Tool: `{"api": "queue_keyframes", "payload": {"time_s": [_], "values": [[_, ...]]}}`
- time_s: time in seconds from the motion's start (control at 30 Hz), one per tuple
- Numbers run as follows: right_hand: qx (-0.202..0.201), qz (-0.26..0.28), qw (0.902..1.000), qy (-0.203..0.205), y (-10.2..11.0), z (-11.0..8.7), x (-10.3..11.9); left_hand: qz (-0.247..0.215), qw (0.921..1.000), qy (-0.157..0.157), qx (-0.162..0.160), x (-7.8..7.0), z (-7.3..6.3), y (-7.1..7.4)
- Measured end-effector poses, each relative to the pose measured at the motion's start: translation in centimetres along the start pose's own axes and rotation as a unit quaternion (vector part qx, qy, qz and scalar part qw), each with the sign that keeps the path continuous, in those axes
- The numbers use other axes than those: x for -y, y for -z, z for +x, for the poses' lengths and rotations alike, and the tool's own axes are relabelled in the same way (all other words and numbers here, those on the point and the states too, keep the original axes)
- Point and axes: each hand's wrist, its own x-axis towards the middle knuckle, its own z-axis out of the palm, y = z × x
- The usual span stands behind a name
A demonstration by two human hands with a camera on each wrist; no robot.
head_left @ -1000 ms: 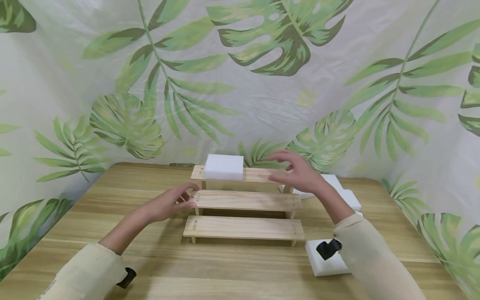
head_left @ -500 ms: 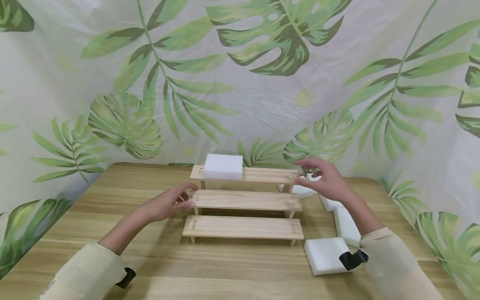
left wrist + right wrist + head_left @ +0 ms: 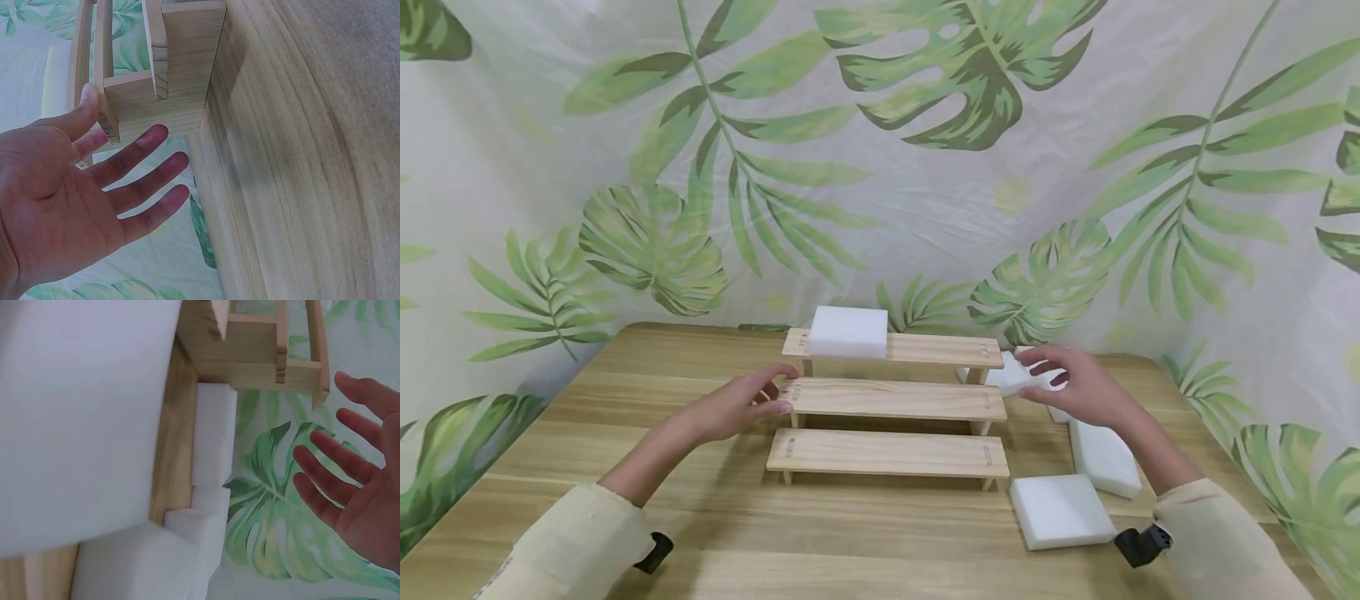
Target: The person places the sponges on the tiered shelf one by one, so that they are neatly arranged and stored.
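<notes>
A three-tier wooden stepped stand [image 3: 891, 398] is on the table. On the left end of its top tier rests a white foam block [image 3: 848, 332]. My left hand [image 3: 730, 408] holds the left end of the middle tier between thumb and index finger; in the left wrist view its other fingers [image 3: 147, 187] stretch out free. Right of the stand, my right hand [image 3: 1078, 387] hovers with fingers parted and nothing in it. The right wrist view has the same hand [image 3: 362, 456] beside the stand's end [image 3: 256, 375], apart from it.
Several more white foam blocks lie right of the stand: a near one [image 3: 1062, 511], another [image 3: 1105, 458] behind it, and others [image 3: 1011, 375] partly hidden by my right hand. A leaf-print cloth [image 3: 925, 208] hangs behind the wooden table [image 3: 850, 542].
My right hand has moved right and slightly down, from above the top tier past its right end to over the foam blocks. My left hand and the block on top have stayed put.
</notes>
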Motion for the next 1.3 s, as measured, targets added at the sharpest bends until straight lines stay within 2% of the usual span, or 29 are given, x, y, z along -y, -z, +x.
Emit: {"api": "queue_keyframes", "payload": {"time_s": [0.2, 0.43, 0.83, 1.03, 1.3], "values": [[0.060, 0.000, 0.9982, 0.012, -0.1, -1.4, -0.9, 0.000, 1.0000, -0.007, -0.002, 0.0, 0.0, 0.1], [0.129, 0.015, 0.9914, 0.015, -1.1, -2.8, -1.9, -0.010, 0.9999, -0.001, 0.003, -0.1, 0.0, 0.1], [0.232, 0.081, 0.9692, 0.021, -1.9, -4.2, -2.5, -0.012, 0.9999, 0.000, 0.006, 0.0, 0.0, -0.1], [0.242, 0.097, 0.9654, 0.010, -2.2, -4.3, -3.0, -0.010, 0.9999, -0.003, 0.004, 0.0, 0.0, -0.1], [0.197, 0.060, 0.9785, 0.003, -1.9, -4.5, -3.6, -0.009, 1.0000, -0.002, 0.004, 0.0, 0.0, 0.0]]}}
